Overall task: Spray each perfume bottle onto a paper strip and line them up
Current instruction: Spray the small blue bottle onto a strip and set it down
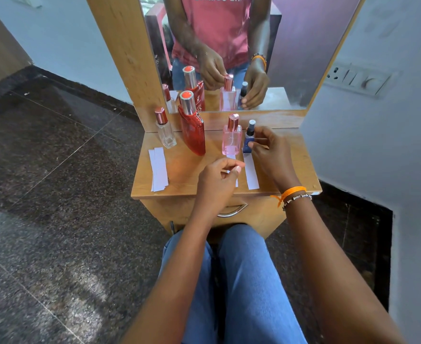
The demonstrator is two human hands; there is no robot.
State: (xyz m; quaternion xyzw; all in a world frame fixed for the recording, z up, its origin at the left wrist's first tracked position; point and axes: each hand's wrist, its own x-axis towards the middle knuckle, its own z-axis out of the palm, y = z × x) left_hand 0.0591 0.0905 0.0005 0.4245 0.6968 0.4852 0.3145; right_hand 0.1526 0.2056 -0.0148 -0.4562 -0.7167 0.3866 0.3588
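Several perfume bottles stand at the back of a small wooden table [179,175]: a clear bottle [165,130] at the left, a tall red bottle [192,130], a pink bottle [231,139] and a small blue bottle [249,141]. My right hand [270,152] holds the blue bottle, which stands on the table. In front of it lies a white paper strip [251,173]. Another strip [232,157] lies before the pink bottle, partly hidden under my left hand [218,178], whose fingers are loosely curled above it. A small stack of strips [158,168] lies at the left.
A mirror [291,58] in a wooden frame rises right behind the bottles and reflects them and my hands. A wall with a switch panel [358,79] stands close on the right. My knees in blue jeans [229,269] are under the table front, by a drawer handle [233,212].
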